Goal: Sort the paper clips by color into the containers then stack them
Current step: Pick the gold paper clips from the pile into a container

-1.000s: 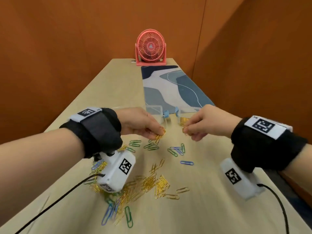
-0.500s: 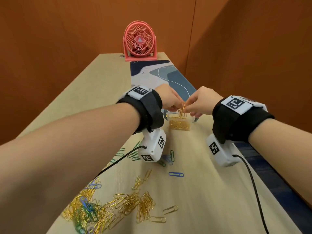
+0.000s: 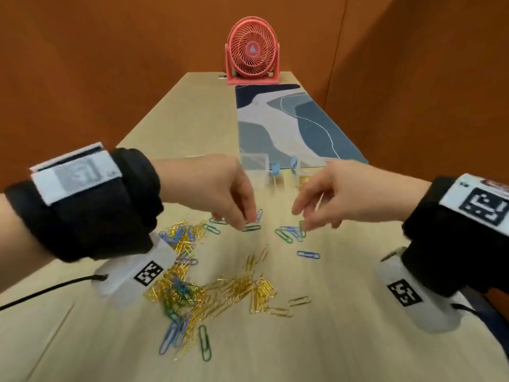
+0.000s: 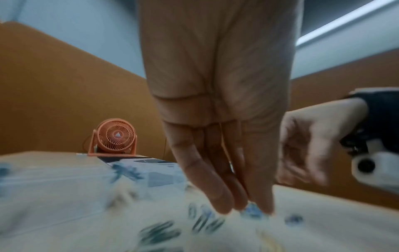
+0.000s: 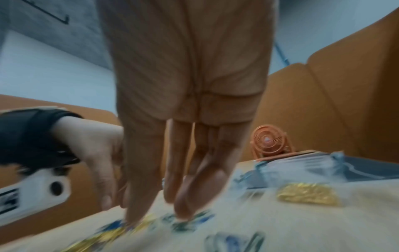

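Gold, blue and green paper clips (image 3: 192,288) lie strewn on the wooden table (image 3: 344,340), thickest at the near left. Past my hands stand clear containers (image 3: 254,164) with blue latches; one holds gold clips (image 5: 306,194). My left hand (image 3: 246,221) reaches down with straight fingers (image 4: 218,196), the tips touching a green clip (image 3: 251,226) and a blue clip (image 3: 259,215). My right hand (image 3: 301,219) hangs with spread, relaxed fingers (image 5: 183,204) over a small group of green and blue clips (image 3: 289,234). Both wrist views are blurred.
A pink desk fan (image 3: 252,51) stands at the table's far end, behind a blue patterned mat (image 3: 289,128). A lone blue clip (image 3: 308,255) lies right of centre. Orange walls close in on both sides. Cables trail from both wrist cameras.
Both hands were over the gold-clip container holding gold clips half a second ago. They have let those go and come back toward me, down onto the green and blue clips.
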A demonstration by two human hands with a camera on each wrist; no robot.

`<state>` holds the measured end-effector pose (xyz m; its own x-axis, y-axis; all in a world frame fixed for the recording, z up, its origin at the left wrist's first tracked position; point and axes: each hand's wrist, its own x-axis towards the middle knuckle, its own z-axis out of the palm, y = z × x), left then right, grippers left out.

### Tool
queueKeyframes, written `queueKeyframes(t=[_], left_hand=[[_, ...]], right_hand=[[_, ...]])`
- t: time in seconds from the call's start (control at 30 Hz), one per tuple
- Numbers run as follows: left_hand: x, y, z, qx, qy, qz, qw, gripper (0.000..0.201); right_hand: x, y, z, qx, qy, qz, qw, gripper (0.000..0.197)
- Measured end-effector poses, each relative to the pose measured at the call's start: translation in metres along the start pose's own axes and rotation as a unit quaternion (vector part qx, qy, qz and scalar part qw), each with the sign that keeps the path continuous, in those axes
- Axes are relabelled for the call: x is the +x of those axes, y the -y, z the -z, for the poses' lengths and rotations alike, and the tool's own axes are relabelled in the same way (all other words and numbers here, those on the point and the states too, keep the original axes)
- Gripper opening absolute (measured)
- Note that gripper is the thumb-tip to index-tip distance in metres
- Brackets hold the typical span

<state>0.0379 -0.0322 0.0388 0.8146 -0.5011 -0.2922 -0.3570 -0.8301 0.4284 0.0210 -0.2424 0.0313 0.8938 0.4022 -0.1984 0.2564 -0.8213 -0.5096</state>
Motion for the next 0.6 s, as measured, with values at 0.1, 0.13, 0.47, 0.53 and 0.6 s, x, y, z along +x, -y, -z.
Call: queueKeyframes(t=[0.1,0.13,0.47,0.53,0.6], left_hand=[[-0.039,0.028,-0.017,0.093,0.085,0.057,0.99,0.014],[-0.048,0.038,-0.022,0.106,0.1,0.079,0.986,0.017],[-0.07,0.062,-0.053,0.014,-0.027,0.038,0.999,0.013],[-0.07,0.064,-0.051,0.017,-0.057,0.029,0.998,0.013],[-0.07,0.066,-0.05,0.048,-0.075,0.024,0.996,0.017]], right_hand=[[-0.015,0.014,-0.032,-0.106,0.152,-0.003,0.983,0.039],[-0.018,0.016,-0.04,-0.132,0.171,-0.013,0.976,0.044],[-0.01,0.031,-0.079,-0.035,0.082,0.063,0.994,0.021],[-0.009,0.04,-0.08,-0.043,0.048,0.085,0.994,0.02],[-0.006,0.049,-0.083,-0.061,0.021,0.102,0.993,0.021]])
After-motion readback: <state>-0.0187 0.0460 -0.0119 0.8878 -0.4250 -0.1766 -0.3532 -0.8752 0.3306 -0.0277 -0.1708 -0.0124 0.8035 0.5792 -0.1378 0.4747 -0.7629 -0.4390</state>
